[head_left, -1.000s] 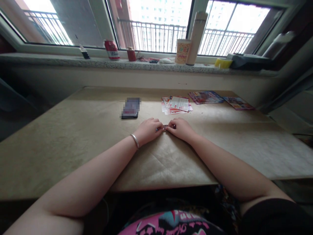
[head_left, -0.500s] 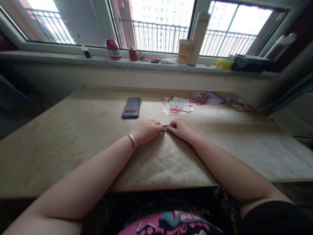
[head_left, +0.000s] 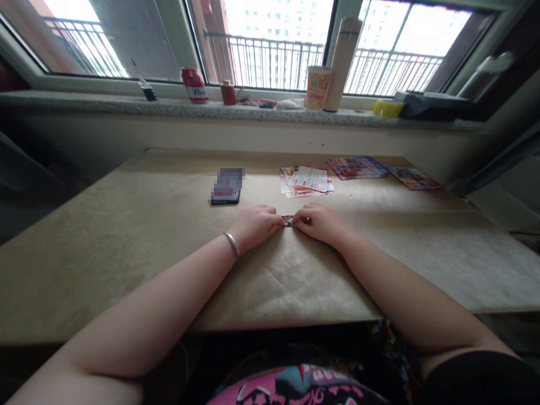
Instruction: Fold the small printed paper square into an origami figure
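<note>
Both of my hands rest on the brown paper-covered table (head_left: pixel 126 236), fingertips meeting over a small folded piece of printed paper (head_left: pixel 288 220). My left hand (head_left: pixel 253 225), with a silver bracelet at the wrist, has its fingers curled and pinches the paper's left end. My right hand (head_left: pixel 320 222) is also curled and pinches the right end. Most of the small paper is hidden under the fingers.
A dark phone (head_left: pixel 226 188) lies beyond my left hand. A stack of red-and-white leaflets (head_left: pixel 306 180) and two coloured sheets (head_left: pixel 356 167) lie further right. On the windowsill stand a red can (head_left: pixel 194 85), a patterned cup (head_left: pixel 317 87) and a tall tube (head_left: pixel 341 62).
My hands stay together on the small paper; the fingers shift slightly along it. Nothing else on the table moved.
</note>
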`<state>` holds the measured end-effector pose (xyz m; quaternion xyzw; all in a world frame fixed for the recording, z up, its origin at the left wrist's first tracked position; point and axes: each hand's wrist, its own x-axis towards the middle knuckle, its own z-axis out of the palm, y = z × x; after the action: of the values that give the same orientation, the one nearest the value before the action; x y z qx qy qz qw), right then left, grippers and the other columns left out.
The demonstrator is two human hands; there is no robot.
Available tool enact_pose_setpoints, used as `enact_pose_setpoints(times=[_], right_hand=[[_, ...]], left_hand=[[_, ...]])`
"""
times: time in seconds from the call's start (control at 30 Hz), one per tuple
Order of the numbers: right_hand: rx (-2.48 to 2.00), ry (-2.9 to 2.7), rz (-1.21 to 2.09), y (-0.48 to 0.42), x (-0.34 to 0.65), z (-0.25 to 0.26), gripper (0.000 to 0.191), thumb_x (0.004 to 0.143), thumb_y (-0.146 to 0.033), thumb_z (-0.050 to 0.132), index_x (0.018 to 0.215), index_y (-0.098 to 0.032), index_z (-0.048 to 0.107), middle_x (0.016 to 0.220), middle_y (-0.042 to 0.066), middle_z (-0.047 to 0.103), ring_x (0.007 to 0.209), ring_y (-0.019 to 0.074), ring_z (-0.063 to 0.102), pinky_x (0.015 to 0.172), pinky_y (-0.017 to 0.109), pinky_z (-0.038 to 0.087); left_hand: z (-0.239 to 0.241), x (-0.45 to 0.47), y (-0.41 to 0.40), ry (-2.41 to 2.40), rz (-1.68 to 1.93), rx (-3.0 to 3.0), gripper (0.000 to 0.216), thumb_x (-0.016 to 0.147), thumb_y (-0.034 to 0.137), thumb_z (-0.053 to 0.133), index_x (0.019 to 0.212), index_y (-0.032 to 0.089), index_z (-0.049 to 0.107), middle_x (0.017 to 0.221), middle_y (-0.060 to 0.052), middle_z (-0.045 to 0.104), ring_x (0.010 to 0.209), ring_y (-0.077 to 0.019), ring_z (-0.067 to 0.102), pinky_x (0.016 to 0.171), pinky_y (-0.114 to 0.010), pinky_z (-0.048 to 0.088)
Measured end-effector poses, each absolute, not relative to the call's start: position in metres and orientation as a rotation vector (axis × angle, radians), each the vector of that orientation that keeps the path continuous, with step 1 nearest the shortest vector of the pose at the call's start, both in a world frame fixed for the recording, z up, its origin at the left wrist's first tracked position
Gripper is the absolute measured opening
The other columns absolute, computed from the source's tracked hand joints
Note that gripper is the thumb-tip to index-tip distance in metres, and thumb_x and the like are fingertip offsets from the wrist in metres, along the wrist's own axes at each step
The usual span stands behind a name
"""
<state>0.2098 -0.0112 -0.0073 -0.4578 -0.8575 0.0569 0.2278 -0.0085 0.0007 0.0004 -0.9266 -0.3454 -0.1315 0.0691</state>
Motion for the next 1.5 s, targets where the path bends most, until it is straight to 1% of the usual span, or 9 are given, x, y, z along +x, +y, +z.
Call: enact_pose_setpoints(times=[0.1, 0.2, 0.47, 0.57, 0.77, 0.93, 1.03, 1.23, 1.5], right_hand=[[-1.244, -2.456, 0.083, -0.016, 0.211, -0.003, 0.019, 0.084, -0.025, 0.056, 0.094, -0.026, 0.072, 0.088, 0.003, 0.068, 0.084, 0.0164, 0.058, 0.072, 0.026, 0.04], [-1.249, -2.505, 0.005, -0.017, 0.208, -0.001, 0.022, 0.087, -0.028, 0.053, 0.099, -0.028, 0.071, 0.091, 0.003, 0.068, 0.087, 0.0177, 0.059, 0.074, 0.028, 0.04], [-1.317, -2.486, -0.009, -0.018, 0.205, -0.002, 0.022, 0.086, -0.027, 0.052, 0.094, -0.027, 0.072, 0.091, 0.003, 0.068, 0.088, 0.0177, 0.059, 0.072, 0.027, 0.039], [-1.327, -2.496, -0.007, -0.019, 0.204, -0.001, 0.022, 0.085, -0.026, 0.051, 0.094, -0.026, 0.072, 0.09, 0.003, 0.067, 0.089, 0.0177, 0.058, 0.073, 0.027, 0.039], [-1.333, -2.5, 0.002, -0.018, 0.203, -0.003, 0.022, 0.084, -0.025, 0.052, 0.092, -0.025, 0.072, 0.09, 0.004, 0.067, 0.089, 0.0179, 0.058, 0.074, 0.027, 0.039], [-1.311, -2.533, -0.004, -0.017, 0.203, -0.002, 0.022, 0.084, -0.023, 0.051, 0.091, -0.024, 0.072, 0.09, 0.004, 0.066, 0.09, 0.0182, 0.057, 0.076, 0.027, 0.04], [-1.282, -2.567, -0.025, -0.017, 0.203, 0.0, 0.023, 0.084, -0.021, 0.049, 0.095, -0.023, 0.07, 0.093, 0.005, 0.066, 0.09, 0.0183, 0.055, 0.077, 0.027, 0.039], [-1.269, -2.603, -0.053, -0.021, 0.203, 0.002, 0.027, 0.087, -0.021, 0.046, 0.102, -0.026, 0.068, 0.094, 0.004, 0.065, 0.09, 0.0182, 0.054, 0.075, 0.028, 0.038], [-1.331, -2.54, -0.025, -0.017, 0.202, -0.002, 0.025, 0.084, -0.022, 0.049, 0.093, -0.026, 0.071, 0.092, 0.003, 0.066, 0.089, 0.0186, 0.056, 0.075, 0.028, 0.038]], left_hand=[[-0.002, -0.01, 0.004, -1.057, -0.427, -2.844, 0.022, 0.09, 0.033, 0.049, 0.092, 0.027, 0.071, 0.082, -0.003, 0.065, 0.079, -0.0161, 0.058, 0.064, -0.026, 0.04], [-0.004, -0.01, 0.006, -1.068, -0.448, -2.885, 0.021, 0.09, 0.031, 0.05, 0.093, 0.028, 0.071, 0.084, -0.003, 0.065, 0.082, -0.0168, 0.058, 0.068, -0.026, 0.042], [-0.006, -0.011, 0.009, -1.025, -0.476, -2.93, 0.018, 0.088, 0.025, 0.053, 0.093, 0.023, 0.07, 0.085, -0.005, 0.063, 0.081, -0.0164, 0.056, 0.072, -0.027, 0.043], [-0.006, -0.011, 0.008, -0.969, -0.479, -2.918, 0.02, 0.089, 0.024, 0.05, 0.092, 0.022, 0.07, 0.086, -0.005, 0.063, 0.083, -0.0162, 0.056, 0.073, -0.027, 0.044], [0.0, -0.005, 0.001, -0.863, -0.385, -2.822, 0.025, 0.092, 0.025, 0.045, 0.087, 0.019, 0.069, 0.084, -0.006, 0.065, 0.076, -0.0161, 0.056, 0.07, -0.029, 0.043], [0.002, -0.006, 0.001, -0.872, -0.334, -2.817, 0.024, 0.091, 0.022, 0.046, 0.09, 0.02, 0.07, 0.083, -0.005, 0.065, 0.077, -0.0161, 0.057, 0.07, -0.028, 0.044], [0.003, -0.007, 0.001, -0.884, -0.318, -2.827, 0.024, 0.091, 0.022, 0.046, 0.095, 0.022, 0.069, 0.083, -0.005, 0.064, 0.077, -0.0161, 0.058, 0.07, -0.028, 0.044], [0.006, -0.007, -0.001, -0.92, -0.29, -2.839, 0.024, 0.09, 0.021, 0.046, 0.097, 0.022, 0.069, 0.085, -0.005, 0.064, 0.079, -0.0165, 0.058, 0.071, -0.028, 0.045], [0.007, -0.009, -0.001, -0.928, -0.243, -2.817, 0.023, 0.09, 0.021, 0.045, 0.094, 0.021, 0.068, 0.086, -0.005, 0.064, 0.08, -0.0166, 0.057, 0.069, -0.027, 0.045]])
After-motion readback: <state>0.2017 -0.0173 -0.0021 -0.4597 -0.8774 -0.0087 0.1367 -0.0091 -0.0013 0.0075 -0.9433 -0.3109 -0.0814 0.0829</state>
